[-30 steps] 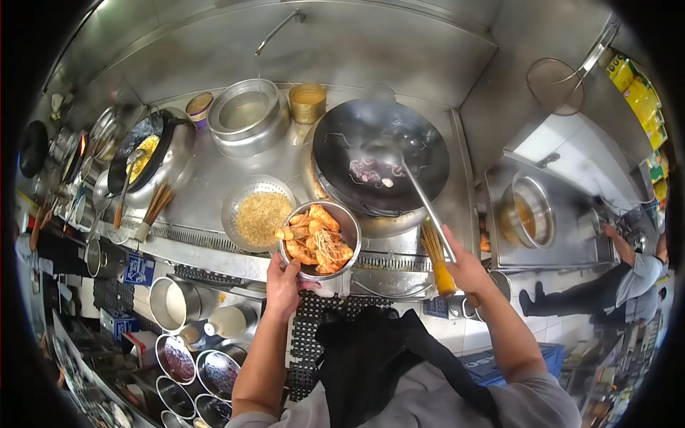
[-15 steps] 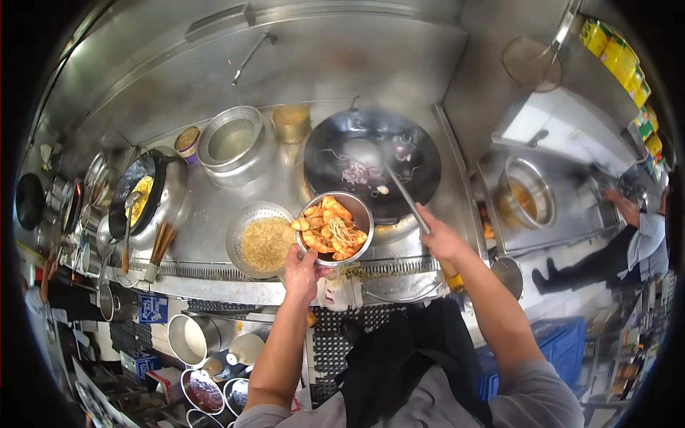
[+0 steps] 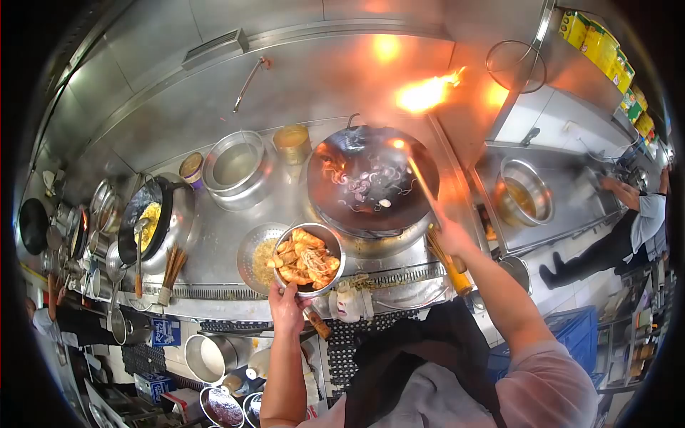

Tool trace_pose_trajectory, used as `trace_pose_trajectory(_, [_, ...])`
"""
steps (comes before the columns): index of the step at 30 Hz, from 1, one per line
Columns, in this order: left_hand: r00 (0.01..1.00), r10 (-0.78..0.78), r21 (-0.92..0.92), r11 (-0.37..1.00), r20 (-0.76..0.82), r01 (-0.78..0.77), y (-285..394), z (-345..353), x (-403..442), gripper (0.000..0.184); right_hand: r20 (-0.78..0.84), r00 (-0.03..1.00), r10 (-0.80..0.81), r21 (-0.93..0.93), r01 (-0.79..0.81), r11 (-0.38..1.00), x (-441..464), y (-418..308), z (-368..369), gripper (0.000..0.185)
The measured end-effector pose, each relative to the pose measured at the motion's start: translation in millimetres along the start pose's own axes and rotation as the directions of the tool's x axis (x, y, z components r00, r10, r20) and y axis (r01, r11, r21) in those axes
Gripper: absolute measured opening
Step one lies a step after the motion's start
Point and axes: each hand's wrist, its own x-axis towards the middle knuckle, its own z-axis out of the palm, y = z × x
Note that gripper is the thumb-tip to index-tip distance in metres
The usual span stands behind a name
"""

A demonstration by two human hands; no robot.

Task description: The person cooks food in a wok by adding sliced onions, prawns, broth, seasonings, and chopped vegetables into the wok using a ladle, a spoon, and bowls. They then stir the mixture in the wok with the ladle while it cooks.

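My left hand (image 3: 287, 307) grips the rim of a metal bowl (image 3: 341, 265) filled with orange-brown fried pieces (image 3: 307, 258). That bowl partly covers a perforated strainer (image 3: 246, 260) of golden crumbs. My right hand (image 3: 451, 235) is closed round the handle of a ladle (image 3: 422, 180), which reaches over the right part of a black wok (image 3: 342, 203). Sliced purple-white pieces (image 3: 365, 187) lie in the wok. A bright flame (image 3: 427, 94) flares above and behind it.
Behind the strainer stand a metal pot (image 3: 235, 160) and a golden tin (image 3: 292, 145). Another wok (image 3: 164, 228) holds yellow food at left. A bundled yellow-handled brush (image 3: 453, 271) lies by my right forearm. At right are a steel bowl (image 3: 524, 200) and another person (image 3: 646, 214).
A flame has flared up behind the wok. The ladle has moved to the wok's right side, and the pieces have spread. The bowl in my left hand has shifted left over the strainer.
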Motion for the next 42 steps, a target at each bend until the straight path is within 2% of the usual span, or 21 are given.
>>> trace_pose_trajectory(2, [1.0,0.0,-0.039,0.999,-0.006,0.0,10.9,4.6,-8.6,0.02,0.02,0.979,-0.203,0.088,0.2,0.976,7.3,22.7,8.4,0.085])
trace_pose_trajectory(5, [0.999,0.051,0.001,0.999,-0.012,-0.051,1.6,-8.5,-8.9,0.023,0.055,0.939,-0.339,0.1,0.333,0.938,-38.3,10.7,7.4,0.086])
trace_pose_trajectory(6, [0.998,0.061,0.039,0.997,-0.019,-0.06,5.3,-8.7,-13.0,0.023,0.178,0.953,-0.247,0.185,0.214,0.959,-60.6,-6.9,-6.6,0.087])
trace_pose_trajectory(9, [1.0,0.003,0.023,1.0,-0.018,-0.003,17.2,-4.3,-18.7,0.021,0.16,0.916,-0.369,0.212,0.333,0.919,-50.8,35.9,9.5,0.089])
trace_pose_trajectory(13, [1.0,0.014,0.017,1.0,-0.005,-0.014,19.2,5.4,-6.1,0.017,0.047,0.964,-0.261,0.0,0.262,0.965,-49.2,42.9,-7.4,0.086])
trace_pose_trajectory(14, [1.0,0.02,0.014,1.0,0.001,-0.02,19.3,7.4,-3.7,0.017,0.026,0.97,-0.241,0.076,0.238,0.968,-59.3,50.0,-14.4,0.086])
trace_pose_trajectory(17, [0.999,0.038,-0.037,0.999,0.019,-0.037,26.9,27.3,-2.3,0.018,0.08,0.978,-0.192,-0.019,0.194,0.981,-110.7,45.9,-56.6,0.087])
trace_pose_trajectory(18, [0.999,0.033,-0.04,0.999,0.019,-0.032,29.8,34.1,-2.0,0.018,0.058,0.979,-0.193,-0.103,0.198,0.975,-120.3,51.7,-56.8,0.088])
trace_pose_trajectory(21, [1.0,-0.028,-0.089,0.996,-0.008,0.027,20.6,44.7,9.3,0.014,0.155,0.976,-0.152,-0.218,0.184,0.959,-116.5,61.4,-41.3,0.088])
trace_pose_trajectory(22, [1.0,-0.027,-0.079,0.996,0.011,0.028,16.7,48.9,14.3,0.013,0.151,0.972,-0.182,-0.26,0.217,0.941,-107.4,60.1,-28.3,0.087])
trace_pose_trajectory(29, [0.998,-0.046,-0.08,0.996,0.046,0.049,2.3,70.8,6.0,0.012,0.136,0.984,-0.113,-0.255,0.145,0.956,-103.4,32.8,-25.4,0.083])
trace_pose_trajectory(32, [0.999,-0.037,-0.079,0.996,0.02,0.039,-5.5,67.0,-6.2,0.015,0.202,0.97,-0.137,-0.199,0.178,0.964,-91.0,32.0,-20.1,0.084])
trace_pose_trajectory(35, [0.999,-0.045,-0.084,0.995,0.021,0.046,-10.2,61.8,-17.2,0.015,0.17,0.959,-0.226,-0.171,0.255,0.952,-59.6,48.2,4.9,0.087])
trace_pose_trajectory(38, [0.998,-0.04,-0.091,0.995,0.049,0.044,-13.0,51.3,-30.4,0.013,0.057,0.951,-0.304,-0.039,0.307,0.951,-45.1,58.9,14.2,0.086])
trace_pose_trajectory(42, [0.995,-0.101,-0.051,0.994,0.019,0.102,-25.0,28.4,-39.8,0.011,0.034,0.965,-0.26,-0.035,0.261,0.965,-46.8,50.2,15.3,0.086])
